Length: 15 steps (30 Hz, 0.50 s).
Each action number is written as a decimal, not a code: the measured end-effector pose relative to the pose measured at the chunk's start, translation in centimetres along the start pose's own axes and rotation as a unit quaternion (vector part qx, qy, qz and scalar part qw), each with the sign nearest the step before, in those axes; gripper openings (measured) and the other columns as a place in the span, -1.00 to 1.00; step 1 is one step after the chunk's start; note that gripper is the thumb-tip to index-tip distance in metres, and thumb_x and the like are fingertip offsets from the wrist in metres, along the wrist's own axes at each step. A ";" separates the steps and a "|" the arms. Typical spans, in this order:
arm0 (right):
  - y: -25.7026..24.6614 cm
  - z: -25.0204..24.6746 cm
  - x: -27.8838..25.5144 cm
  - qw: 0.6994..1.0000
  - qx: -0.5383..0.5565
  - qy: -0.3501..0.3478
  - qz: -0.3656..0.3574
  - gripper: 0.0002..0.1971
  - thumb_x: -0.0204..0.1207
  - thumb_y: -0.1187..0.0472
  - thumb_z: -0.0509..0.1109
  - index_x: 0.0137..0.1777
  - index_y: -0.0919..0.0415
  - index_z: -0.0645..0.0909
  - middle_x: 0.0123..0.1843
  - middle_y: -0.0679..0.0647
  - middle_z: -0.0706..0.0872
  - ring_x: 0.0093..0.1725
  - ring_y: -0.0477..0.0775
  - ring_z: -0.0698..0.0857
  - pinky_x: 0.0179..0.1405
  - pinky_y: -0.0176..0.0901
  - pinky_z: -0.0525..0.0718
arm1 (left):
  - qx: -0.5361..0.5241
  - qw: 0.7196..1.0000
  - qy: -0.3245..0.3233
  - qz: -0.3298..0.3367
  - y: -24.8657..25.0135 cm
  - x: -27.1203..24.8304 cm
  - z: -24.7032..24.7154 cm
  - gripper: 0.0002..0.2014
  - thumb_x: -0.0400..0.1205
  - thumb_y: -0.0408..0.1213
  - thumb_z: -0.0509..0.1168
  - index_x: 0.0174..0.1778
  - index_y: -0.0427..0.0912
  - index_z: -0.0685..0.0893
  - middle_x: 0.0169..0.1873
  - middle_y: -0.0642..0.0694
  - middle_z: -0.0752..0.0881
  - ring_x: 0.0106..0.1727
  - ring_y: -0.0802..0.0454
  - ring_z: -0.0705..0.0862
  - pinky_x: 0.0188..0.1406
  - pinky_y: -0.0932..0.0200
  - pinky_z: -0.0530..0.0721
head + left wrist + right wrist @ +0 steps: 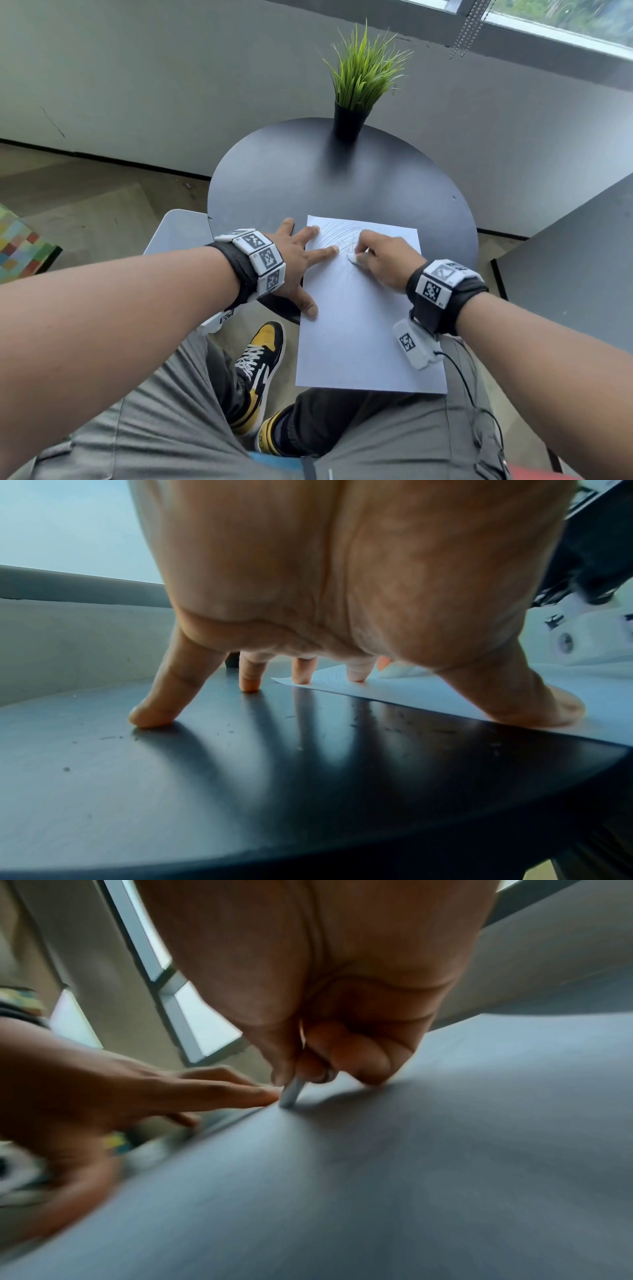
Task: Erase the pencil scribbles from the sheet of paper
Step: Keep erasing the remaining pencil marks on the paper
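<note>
A white sheet of paper [359,325] lies on the round dark table [308,178], its near end hanging over my lap. Grey pencil scribbles [337,236] cover its far part. My left hand [301,260] is spread flat, with two fingers and the thumb pressing the sheet's left edge [377,693] and the other fingers on the table [240,750]. My right hand [380,257] pinches a small white eraser [353,258] and holds its tip against the paper [411,1150] beside the left forefinger. The eraser [291,1093] shows as a pale stub in the blurred right wrist view.
A potted grass plant [356,99] stands at the table's far edge. Eraser crumbs dot the tabletop left of the sheet. A second dark table [575,274] is at the right, a pale seat [178,229] at the left, my knees and a yellow-black shoe [263,349] below.
</note>
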State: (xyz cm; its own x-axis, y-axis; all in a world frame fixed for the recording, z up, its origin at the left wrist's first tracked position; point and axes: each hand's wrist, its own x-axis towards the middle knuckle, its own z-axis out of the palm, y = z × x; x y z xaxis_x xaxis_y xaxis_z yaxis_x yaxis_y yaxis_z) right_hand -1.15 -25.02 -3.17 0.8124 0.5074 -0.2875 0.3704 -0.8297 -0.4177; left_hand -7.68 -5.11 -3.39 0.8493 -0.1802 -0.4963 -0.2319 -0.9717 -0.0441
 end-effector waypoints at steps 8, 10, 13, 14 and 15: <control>-1.1 1.4 -1.3 0.999 0.006 -0.038 -0.034 -0.81 0.63 -0.07 0.33 0.09 0.01 0.56 -0.05 0.04 0.72 -0.05 0.13 0.64 -0.06 -0.08 0.57 | -0.026 0.999 0.018 -0.003 -0.7 0.5 1.4 0.24 0.14 0.74 0.22 0.68 0.41 -0.18 0.73 0.14 -0.16 0.71 -0.25 -0.08 0.33 -0.62 0.37; -0.2 1.2 -1.4 0.999 0.030 -0.029 -0.003 -0.81 0.62 -0.14 0.32 0.05 -0.06 0.51 -0.12 0.00 0.71 -0.10 0.10 0.66 -0.11 -0.07 0.61 | -0.045 0.998 0.043 -0.006 -1.2 0.5 1.4 0.22 0.20 0.73 0.19 0.72 0.29 -0.10 0.75 0.09 -0.09 0.72 -0.19 -0.04 0.44 -0.58 0.26; 0.1 1.8 -1.8 0.999 0.028 -0.031 -0.006 -0.81 0.64 -0.18 0.25 0.05 -0.12 0.43 -0.19 0.04 0.71 -0.16 0.11 0.67 -0.12 -0.02 0.65 | -0.072 0.995 0.068 -0.031 -2.4 1.0 1.0 0.24 0.22 0.73 0.16 0.74 0.16 -0.04 0.76 0.05 -0.08 0.73 -0.13 0.01 0.54 -0.52 0.20; -0.2 1.8 -1.8 0.999 0.015 -0.032 -0.010 -0.82 0.65 -0.16 0.24 0.06 -0.11 0.42 -0.17 0.05 0.71 -0.14 0.13 0.66 -0.09 -0.01 0.66 | -0.067 0.995 0.069 -0.035 -2.6 1.2 1.0 0.28 0.18 0.76 0.14 0.74 0.14 -0.04 0.76 0.05 -0.09 0.73 -0.14 0.01 0.53 -0.52 0.20; -0.5 1.7 -1.9 0.999 -0.004 -0.036 -0.016 -0.83 0.65 -0.12 0.25 0.08 -0.08 0.42 -0.12 0.05 0.71 -0.09 0.15 0.65 -0.05 0.00 0.64 | -0.061 0.995 0.066 -0.035 -2.7 1.2 1.1 0.32 0.13 0.78 0.13 0.74 0.13 -0.06 0.76 0.06 -0.11 0.73 -0.14 0.00 0.52 -0.54 0.20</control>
State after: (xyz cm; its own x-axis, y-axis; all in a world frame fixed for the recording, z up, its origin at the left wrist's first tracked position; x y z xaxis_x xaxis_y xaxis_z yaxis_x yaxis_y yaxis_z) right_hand -3.61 -25.17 -3.92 0.7650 0.5497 -0.3355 0.4003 -0.8140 -0.4210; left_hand -6.52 -2.53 -4.85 0.9183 -0.1228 -0.3763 -0.1181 -0.9924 0.0354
